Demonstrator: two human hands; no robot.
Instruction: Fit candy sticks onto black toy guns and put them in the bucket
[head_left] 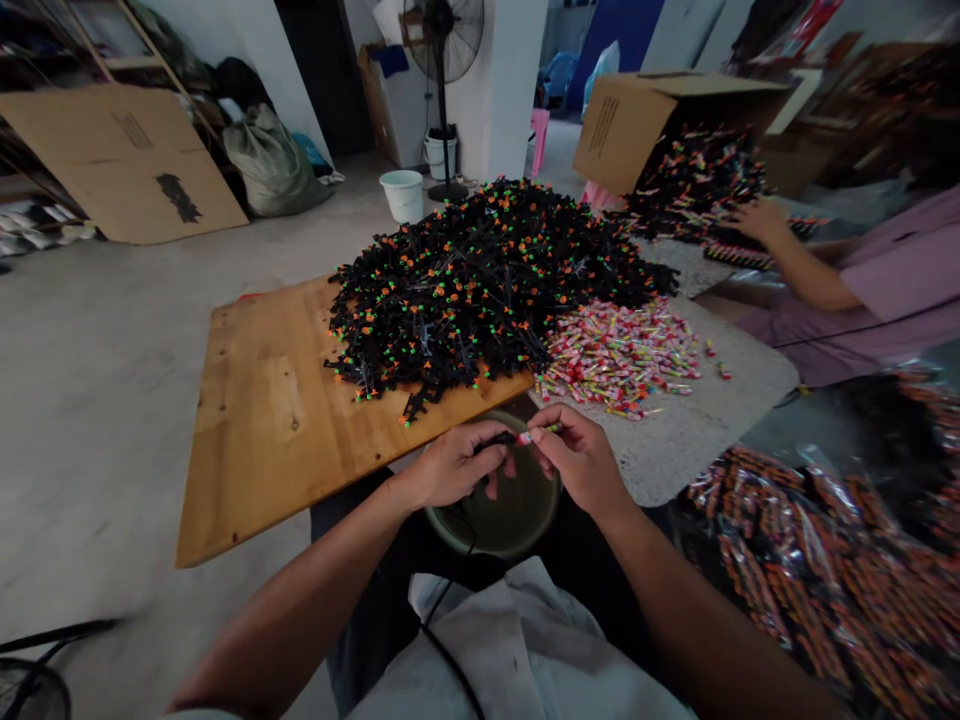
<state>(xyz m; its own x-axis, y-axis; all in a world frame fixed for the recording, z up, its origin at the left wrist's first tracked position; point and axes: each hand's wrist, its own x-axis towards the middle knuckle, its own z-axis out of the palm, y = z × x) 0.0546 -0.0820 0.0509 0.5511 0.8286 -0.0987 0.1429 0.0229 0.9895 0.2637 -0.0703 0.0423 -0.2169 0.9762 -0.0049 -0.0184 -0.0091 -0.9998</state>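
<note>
My left hand is closed around a small black toy gun, most of it hidden by the fingers. Between the fingertips of my right hand is a small pink-and-white tube, its end touching or very near the black piece. Both hands are over a green basin at my lap. Just beyond them rises a big heap of black toy guns with orange and green tips. To its right lies a pile of small pink, white and yellow tubes.
The heap rests partly on a wooden board, the tubes on a grey tabletop. At right a co-worker's hand reaches by a tipped cardboard box spilling similar pieces. Plastic-wrapped packs fill the lower right. A white bucket stands behind.
</note>
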